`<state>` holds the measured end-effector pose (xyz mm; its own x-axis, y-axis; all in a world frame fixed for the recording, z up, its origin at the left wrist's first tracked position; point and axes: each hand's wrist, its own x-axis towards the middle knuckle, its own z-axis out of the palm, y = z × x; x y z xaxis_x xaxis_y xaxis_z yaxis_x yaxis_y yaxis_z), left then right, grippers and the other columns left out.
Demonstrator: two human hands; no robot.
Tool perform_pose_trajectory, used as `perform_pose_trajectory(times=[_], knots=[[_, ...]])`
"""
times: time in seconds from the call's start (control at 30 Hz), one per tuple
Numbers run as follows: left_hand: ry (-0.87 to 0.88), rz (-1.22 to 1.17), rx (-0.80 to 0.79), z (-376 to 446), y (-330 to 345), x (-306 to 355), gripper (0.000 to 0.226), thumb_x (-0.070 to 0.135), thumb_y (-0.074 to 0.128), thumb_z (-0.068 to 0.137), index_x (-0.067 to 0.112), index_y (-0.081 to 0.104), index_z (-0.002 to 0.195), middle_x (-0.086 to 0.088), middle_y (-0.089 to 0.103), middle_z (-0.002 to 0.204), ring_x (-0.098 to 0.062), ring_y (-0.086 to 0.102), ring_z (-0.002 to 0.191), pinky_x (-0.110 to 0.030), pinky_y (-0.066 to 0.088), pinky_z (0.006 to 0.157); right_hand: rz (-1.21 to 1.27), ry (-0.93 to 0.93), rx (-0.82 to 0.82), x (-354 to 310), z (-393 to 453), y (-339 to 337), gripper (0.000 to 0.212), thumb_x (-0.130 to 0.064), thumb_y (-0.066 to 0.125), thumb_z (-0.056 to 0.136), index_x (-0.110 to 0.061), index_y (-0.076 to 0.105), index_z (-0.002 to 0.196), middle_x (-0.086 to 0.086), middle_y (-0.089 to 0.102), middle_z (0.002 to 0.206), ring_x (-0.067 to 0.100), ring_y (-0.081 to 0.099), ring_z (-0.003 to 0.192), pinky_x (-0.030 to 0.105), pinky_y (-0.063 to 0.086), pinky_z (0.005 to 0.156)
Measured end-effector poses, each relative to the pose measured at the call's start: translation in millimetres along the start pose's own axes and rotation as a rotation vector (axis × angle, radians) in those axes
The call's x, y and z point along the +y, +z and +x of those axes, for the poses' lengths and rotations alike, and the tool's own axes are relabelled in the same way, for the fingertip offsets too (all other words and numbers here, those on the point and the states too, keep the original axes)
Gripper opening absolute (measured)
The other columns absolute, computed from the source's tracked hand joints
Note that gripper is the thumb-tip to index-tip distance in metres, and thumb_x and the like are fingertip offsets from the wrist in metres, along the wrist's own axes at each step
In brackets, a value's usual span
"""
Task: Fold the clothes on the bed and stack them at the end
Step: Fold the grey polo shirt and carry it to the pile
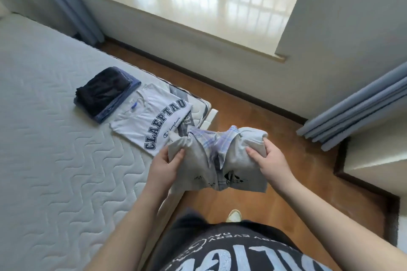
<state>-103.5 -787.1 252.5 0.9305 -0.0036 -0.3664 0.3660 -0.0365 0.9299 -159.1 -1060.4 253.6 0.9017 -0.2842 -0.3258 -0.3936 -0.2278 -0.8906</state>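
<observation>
I hold a grey garment with a plaid collar and black print in the air, over the bed's corner and the floor. My left hand grips its left side and my right hand grips its right side. The cloth is bunched between them. On the white quilted mattress lies a folded light grey T-shirt with dark blue lettering, close to the bed's end. Just left of it sits a small stack of folded dark navy and blue clothes.
A wooden floor runs along the bed's right side. A wide window sill lies ahead, with blue curtains at left and right. A low white ledge stands at far right. My foot shows below.
</observation>
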Motion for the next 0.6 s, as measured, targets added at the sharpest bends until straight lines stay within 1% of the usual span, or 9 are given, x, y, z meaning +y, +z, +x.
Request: perform_pose_trajectory(times=[0.07, 0.17, 0.23, 0.3, 0.37, 0.4, 0.47, 0.6], knots=[[-0.006, -0.022, 0.076, 9.8, -8.7, -1.5, 0.014, 0.011, 0.068, 0.092, 0.022, 0.071, 0.100, 0.008, 0.077, 0.093, -0.002, 0.069, 0.084, -0.015, 0.053, 0.069, -0.019, -0.020, -0.066, -11.3, 24.9, 14.0, 0.026, -0.046, 0.066, 0.082, -0.044, 0.063, 0.108, -0.022, 0.070, 0.103, 0.002, 0.065, 0.097, 0.040, 0.052, 0.090], [-0.043, -0.063, 0.180, 26.9, -22.2, -3.5, 0.014, 0.010, 0.067, 0.092, 0.023, 0.070, 0.097, 0.010, 0.077, 0.086, 0.000, 0.069, 0.077, -0.014, 0.053, 0.066, -0.073, -0.063, -0.145, -24.7, 61.1, 40.4, 0.023, -0.046, 0.062, 0.082, -0.045, 0.063, 0.105, -0.024, 0.070, 0.100, -0.002, 0.064, 0.094, 0.038, 0.052, 0.090], [-0.059, -0.079, 0.207, 40.2, -30.5, -4.4, 0.014, 0.010, 0.066, 0.093, 0.022, 0.071, 0.098, 0.009, 0.077, 0.086, -0.002, 0.069, 0.078, -0.015, 0.053, 0.067, -0.110, -0.093, -0.175, -34.4, 82.3, 57.0, 0.019, -0.045, 0.061, 0.084, -0.042, 0.063, 0.102, -0.023, 0.070, 0.098, -0.002, 0.063, 0.092, 0.037, 0.052, 0.088], [-0.057, -0.107, 0.231, 53.0, -40.3, -2.9, 0.014, 0.011, 0.066, 0.093, 0.022, 0.071, 0.101, 0.007, 0.077, 0.091, -0.003, 0.069, 0.081, -0.015, 0.053, 0.069, -0.138, -0.122, -0.195, -45.8, 100.4, 70.0, 0.014, -0.040, 0.062, 0.087, -0.043, 0.063, 0.100, -0.025, 0.069, 0.097, -0.005, 0.062, 0.091, 0.032, 0.050, 0.084], [-0.078, -0.153, 0.269, 64.5, -53.4, -1.3, 0.015, 0.011, 0.066, 0.093, 0.022, 0.071, 0.102, 0.005, 0.077, 0.095, -0.005, 0.070, 0.085, -0.019, 0.054, 0.073, -0.168, -0.139, -0.232, -59.4, 118.0, 81.8, 0.014, -0.035, 0.062, 0.090, -0.045, 0.063, 0.100, -0.026, 0.069, 0.096, -0.007, 0.062, 0.090, 0.029, 0.049, 0.082], [-0.096, -0.168, 0.285, 69.1, -59.9, -0.8, 0.015, 0.010, 0.066, 0.092, 0.021, 0.072, 0.101, 0.004, 0.077, 0.094, -0.007, 0.070, 0.085, -0.020, 0.054, 0.074, -0.177, -0.140, -0.246, -66.0, 125.8, 87.1, 0.014, -0.034, 0.061, 0.092, -0.045, 0.063, 0.100, -0.026, 0.069, 0.096, -0.006, 0.062, 0.091, 0.027, 0.048, 0.082], [-0.111, -0.187, 0.293, 78.5, -71.4, -2.0, 0.017, 0.006, 0.066, 0.092, 0.021, 0.073, 0.096, 0.004, 0.077, 0.090, -0.007, 0.069, 0.082, -0.019, 0.054, 0.070, -0.192, -0.142, -0.273, -76.8, 139.7, 96.9, 0.013, -0.031, 0.058, 0.094, -0.041, 0.064, 0.100, -0.024, 0.069, 0.096, -0.002, 0.063, 0.093, 0.026, 0.048, 0.082], [-0.124, -0.208, 0.299, 100.1, -90.9, 0.8, 0.019, 0.004, 0.065, 0.092, 0.021, 0.072, 0.098, 0.005, 0.077, 0.090, -0.006, 0.070, 0.080, -0.017, 0.054, 0.067, -0.221, -0.135, -0.299, -89.6, 167.5, 119.8, 0.012, -0.025, 0.056, 0.097, -0.033, 0.065, 0.099, -0.016, 0.071, 0.095, 0.009, 0.064, 0.095, 0.031, 0.048, 0.084]])
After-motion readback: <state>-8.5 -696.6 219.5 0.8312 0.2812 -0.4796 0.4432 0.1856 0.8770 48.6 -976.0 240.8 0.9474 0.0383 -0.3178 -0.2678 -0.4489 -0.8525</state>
